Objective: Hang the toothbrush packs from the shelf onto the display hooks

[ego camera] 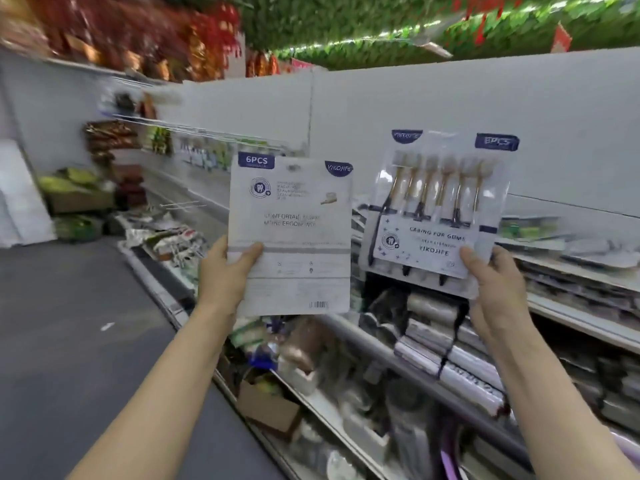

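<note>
Left hand (228, 271) pinches a toothbrush pack (292, 237) back-side out; right hand (491, 282) grips a second pack (440, 209) by its lower corner, both raised before the shelf (571, 317). Light, stiff, slick blister cards, likely best held by edges.

Person, head view: two forearms and two hands recorded. Left hand (225, 271) and right hand (498, 282) were bare, without gloves, rings or other visible jewellery. Both forearms were uncovered from wrist to the lower edge of the frame; no sleeve, cuff, watch or band showed on either. Thumbs were visible on both hands, with short nails. Motion blur softened finer detail, so small marks on the hands or arms could not be told.
</note>
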